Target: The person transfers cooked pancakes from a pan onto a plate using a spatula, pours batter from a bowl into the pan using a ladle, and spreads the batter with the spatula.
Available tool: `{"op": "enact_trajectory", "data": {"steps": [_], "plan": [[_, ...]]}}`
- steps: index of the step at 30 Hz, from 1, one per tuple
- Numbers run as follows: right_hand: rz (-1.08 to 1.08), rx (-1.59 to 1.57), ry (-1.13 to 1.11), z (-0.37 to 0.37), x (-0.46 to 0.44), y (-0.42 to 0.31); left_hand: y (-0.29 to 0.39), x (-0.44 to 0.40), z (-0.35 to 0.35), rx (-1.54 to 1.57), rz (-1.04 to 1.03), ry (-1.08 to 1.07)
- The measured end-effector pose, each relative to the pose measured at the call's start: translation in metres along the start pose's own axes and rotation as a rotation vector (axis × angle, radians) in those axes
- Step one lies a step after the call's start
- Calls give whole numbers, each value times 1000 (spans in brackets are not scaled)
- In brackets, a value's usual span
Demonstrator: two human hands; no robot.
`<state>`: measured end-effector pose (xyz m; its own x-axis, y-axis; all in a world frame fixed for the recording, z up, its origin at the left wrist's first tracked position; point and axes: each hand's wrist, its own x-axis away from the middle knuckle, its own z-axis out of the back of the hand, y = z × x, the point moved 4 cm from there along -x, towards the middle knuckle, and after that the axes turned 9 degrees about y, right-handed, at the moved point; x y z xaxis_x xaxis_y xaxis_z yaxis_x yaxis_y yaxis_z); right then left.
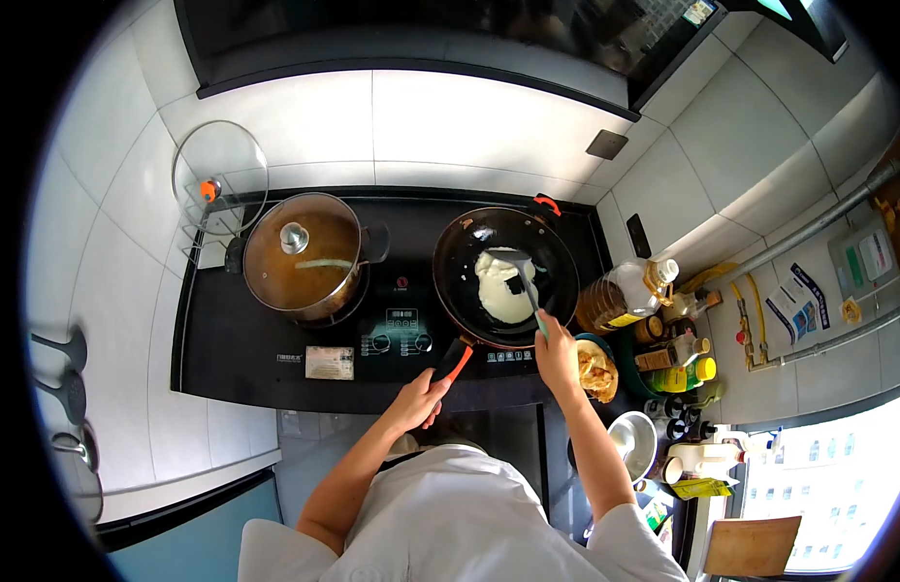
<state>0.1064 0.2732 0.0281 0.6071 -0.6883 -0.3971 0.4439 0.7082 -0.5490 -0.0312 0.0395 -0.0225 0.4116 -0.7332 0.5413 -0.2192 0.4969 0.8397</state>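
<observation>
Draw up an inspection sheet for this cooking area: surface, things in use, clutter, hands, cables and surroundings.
Surface: black cooktop, control panel at centre front.
Things in use: wok on the right, pale food inside, spatula touching it; lidded pot on the left.
Clutter: oil bottle and smaller bottles crowded right of the wok; browned food close by.
Hands: left grips the wok handle; right grips the spatula.
Cables: nothing seen.
Surroundings: tiled walls, utensils hanging left, yellow tubing right, bright window lower right.
</observation>
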Motion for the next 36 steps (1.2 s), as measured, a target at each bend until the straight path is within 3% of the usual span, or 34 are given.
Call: {"op": "enact_trajectory", "data": {"steps": [6, 12, 18, 25, 28, 32, 36], "plan": [[-101, 21, -121, -18, 3, -4, -4, -4, 0, 7, 3, -8], [83, -65, -7, 4, 13, -8, -2, 0, -1, 19, 6, 8], [-67, -5, -59, -12, 0, 12, -1, 0, 0, 20, 7, 4], [2, -9, -119, 35, 57, -12, -2, -1, 0, 46, 6, 2], [-84, -21, -106, 40, 43, -15, 0, 0, 0, 33, 13, -7], [21, 28, -4, 11, 13, -2, 5, 1, 0, 3, 10, -16], [-70, 83, -100, -8, 13, 8, 2, 0, 0, 12, 15, -13]]}}
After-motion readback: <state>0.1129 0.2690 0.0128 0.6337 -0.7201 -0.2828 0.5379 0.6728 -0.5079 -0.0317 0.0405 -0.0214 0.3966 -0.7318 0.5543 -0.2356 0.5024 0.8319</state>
